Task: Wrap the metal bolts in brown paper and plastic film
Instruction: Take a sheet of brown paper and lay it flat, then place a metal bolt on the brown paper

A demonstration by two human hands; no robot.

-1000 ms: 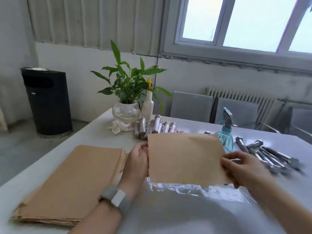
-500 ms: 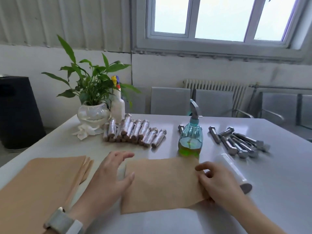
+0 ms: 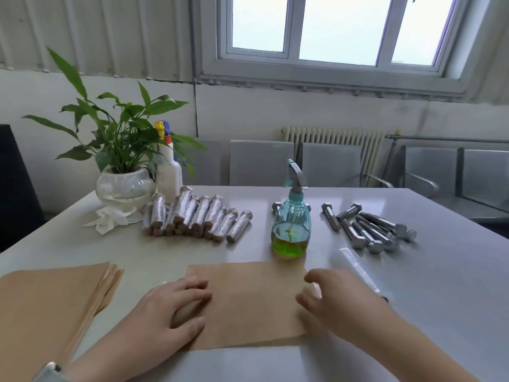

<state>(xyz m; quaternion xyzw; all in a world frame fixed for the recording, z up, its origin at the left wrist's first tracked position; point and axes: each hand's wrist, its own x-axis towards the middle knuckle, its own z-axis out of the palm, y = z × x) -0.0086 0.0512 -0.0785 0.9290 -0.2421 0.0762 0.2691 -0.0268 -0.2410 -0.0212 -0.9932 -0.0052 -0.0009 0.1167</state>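
Brown paper sheet (image 3: 248,301), teal spray bottle (image 3: 291,224) with yellow-green liquid, silvery bolts (image 3: 369,230)

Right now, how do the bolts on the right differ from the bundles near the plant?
The bare metal bolts show shiny shanks and hex heads; the wrapped bolts are covered in film over brown paper. The bare bolts lie loosely crossed; the wrapped bolts sit in a tidy row. Both lie on the table.

Two spray bottles are seen: one teal (image 3: 291,224) and one white (image 3: 168,175). One loose brown sheet (image 3: 248,301) is counted beside one paper stack (image 3: 49,304). One potted plant (image 3: 121,172) is seen.
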